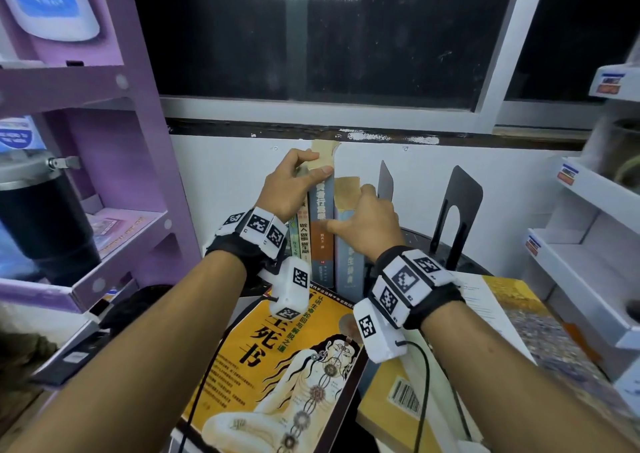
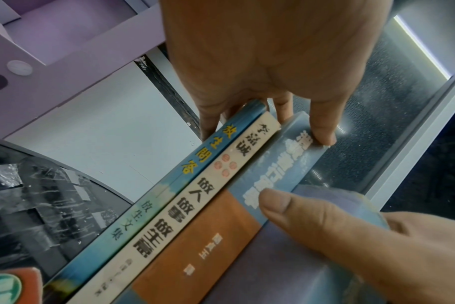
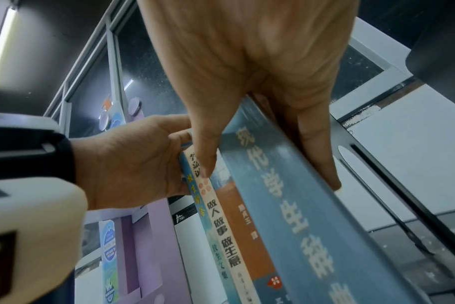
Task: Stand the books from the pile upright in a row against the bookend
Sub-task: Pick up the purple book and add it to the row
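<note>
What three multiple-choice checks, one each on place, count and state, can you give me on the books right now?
1. Where is the yellow book? A flat before the upright books; B upright among them; C on a shelf.
2. How many books stand upright? A two; B four; C six.
3. The right hand is: A idle; B gripping the blue book; C on a bookend.
Key: 1A, its cover faces up in front; 2B, four spines show; 3B, thumb and fingers clasp it.
</note>
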Demonstrator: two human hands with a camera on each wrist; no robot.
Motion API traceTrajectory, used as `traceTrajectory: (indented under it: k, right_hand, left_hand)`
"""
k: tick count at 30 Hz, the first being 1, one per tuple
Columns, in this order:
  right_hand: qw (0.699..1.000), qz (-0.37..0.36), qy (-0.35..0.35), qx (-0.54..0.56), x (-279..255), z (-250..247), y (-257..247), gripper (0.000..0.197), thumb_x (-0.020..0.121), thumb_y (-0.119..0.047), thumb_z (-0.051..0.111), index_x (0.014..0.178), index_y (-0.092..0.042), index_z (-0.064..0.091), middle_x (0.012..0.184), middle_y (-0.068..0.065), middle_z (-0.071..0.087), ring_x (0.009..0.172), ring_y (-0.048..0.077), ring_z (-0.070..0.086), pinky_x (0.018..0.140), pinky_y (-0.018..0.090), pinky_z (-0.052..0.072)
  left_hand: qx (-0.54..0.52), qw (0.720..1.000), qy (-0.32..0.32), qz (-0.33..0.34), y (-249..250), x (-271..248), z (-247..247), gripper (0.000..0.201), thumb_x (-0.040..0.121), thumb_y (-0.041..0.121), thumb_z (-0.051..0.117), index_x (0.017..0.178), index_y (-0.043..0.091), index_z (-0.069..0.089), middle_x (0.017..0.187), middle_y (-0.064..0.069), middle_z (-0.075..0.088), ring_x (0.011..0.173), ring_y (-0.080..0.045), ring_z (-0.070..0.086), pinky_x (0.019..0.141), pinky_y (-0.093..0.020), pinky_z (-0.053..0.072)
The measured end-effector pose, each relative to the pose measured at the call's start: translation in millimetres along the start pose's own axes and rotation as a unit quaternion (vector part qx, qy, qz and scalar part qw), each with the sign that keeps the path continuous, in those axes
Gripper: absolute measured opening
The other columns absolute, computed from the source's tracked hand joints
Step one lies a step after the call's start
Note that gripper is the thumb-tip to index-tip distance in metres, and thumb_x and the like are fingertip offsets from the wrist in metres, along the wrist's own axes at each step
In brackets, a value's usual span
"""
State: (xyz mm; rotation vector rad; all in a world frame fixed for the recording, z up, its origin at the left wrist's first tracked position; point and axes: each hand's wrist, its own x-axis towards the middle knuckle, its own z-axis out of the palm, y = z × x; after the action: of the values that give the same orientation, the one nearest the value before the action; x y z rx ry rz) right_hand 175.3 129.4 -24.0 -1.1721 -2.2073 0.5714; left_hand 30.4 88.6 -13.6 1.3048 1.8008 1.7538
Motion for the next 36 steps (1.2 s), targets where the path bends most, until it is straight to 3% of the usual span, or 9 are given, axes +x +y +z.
traceTrajectory:
  k: [4, 7, 11, 16, 19, 26, 36]
  right_hand:
    - [0.997, -0.01, -0.06, -0.051, -2, -8, 4, 0.091, 0.062, -0.042, 0.088, 0.13, -0.011, 0.037, 0.121, 0.013, 0.059, 0.11, 0.032, 0.057, 0.078, 0.033, 0.045]
    - [0.995, -0.008, -0.083, -0.055, -2, -9, 4, 0.103, 0.056, -0.034, 0.093, 0.136, -0.013, 0.033, 0.12, 0.013, 0.058, 0.111, 0.033, 0.058, 0.083, 0.035, 0.049]
    - [0.997, -0.031, -0.055, -0.037, -4, -4, 8, 0.096, 0.062, -0.031, 0.09, 0.137, -0.014, 0.033, 0.115, 0.014, 0.061, 0.105, 0.033, 0.06, 0.082, 0.036, 0.051]
    - [0.998, -0.024, -0.049, -0.014, 3, 1, 10, 0.096, 0.068, -0.032, 0.087, 0.142, -0.015, 0.029, 0.116, 0.017, 0.058, 0.11, 0.035, 0.057, 0.085, 0.037, 0.049]
    - [0.998, -0.024, -0.05, -0.01, 9, 3, 12, 0.099, 0.067, -0.035, 0.088, 0.143, -0.016, 0.028, 0.118, 0.018, 0.058, 0.112, 0.036, 0.055, 0.087, 0.038, 0.048]
    - [0.998, -0.026, -0.054, 0.003, 17, 6, 13, 0.104, 0.063, -0.035, 0.09, 0.144, -0.015, 0.027, 0.118, 0.018, 0.057, 0.112, 0.036, 0.055, 0.091, 0.041, 0.049]
    - [0.999, -0.023, -0.046, 0.007, 31, 13, 14, 0.099, 0.059, -0.033, 0.092, 0.136, -0.016, 0.032, 0.115, 0.016, 0.061, 0.106, 0.035, 0.06, 0.091, 0.047, 0.052]
  left_hand:
    - [-0.009, 1.0, -0.003, 0.005, 0, 0, 0, 0.046, 0.069, 0.053, 0.07, 0.108, 0.031, 0.06, 0.116, 0.008, 0.064, 0.108, -0.012, 0.061, 0.099, -0.041, 0.047]
    - [-0.011, 1.0, -0.004, 0.006, -1, 0, 0, 0.042, 0.073, 0.049, 0.071, 0.109, 0.03, 0.06, 0.116, 0.009, 0.064, 0.107, -0.011, 0.062, 0.1, -0.041, 0.047]
    - [-0.01, 1.0, -0.001, 0.009, -2, 0, -1, 0.041, 0.075, 0.048, 0.071, 0.11, 0.03, 0.06, 0.118, 0.009, 0.064, 0.107, -0.011, 0.062, 0.099, -0.041, 0.048]
    - [-0.008, 1.0, -0.003, 0.014, -3, 1, 0, 0.04, 0.077, 0.046, 0.071, 0.111, 0.028, 0.06, 0.12, 0.008, 0.063, 0.108, -0.011, 0.061, 0.099, -0.041, 0.048]
    - [-0.011, 1.0, -0.001, 0.013, -4, 1, 0, 0.043, 0.074, 0.05, 0.07, 0.11, 0.029, 0.06, 0.12, 0.01, 0.062, 0.108, -0.01, 0.061, 0.099, -0.04, 0.048]
    - [-0.005, 1.0, 0.0, 0.013, -4, 1, -1, 0.033, 0.083, 0.042, 0.069, 0.111, 0.029, 0.059, 0.12, 0.012, 0.061, 0.107, -0.008, 0.061, 0.098, -0.038, 0.048]
    - [-0.005, 1.0, -0.001, 0.011, -5, 2, -2, 0.031, 0.082, 0.044, 0.069, 0.109, 0.032, 0.059, 0.114, 0.019, 0.059, 0.106, -0.008, 0.061, 0.097, -0.039, 0.049]
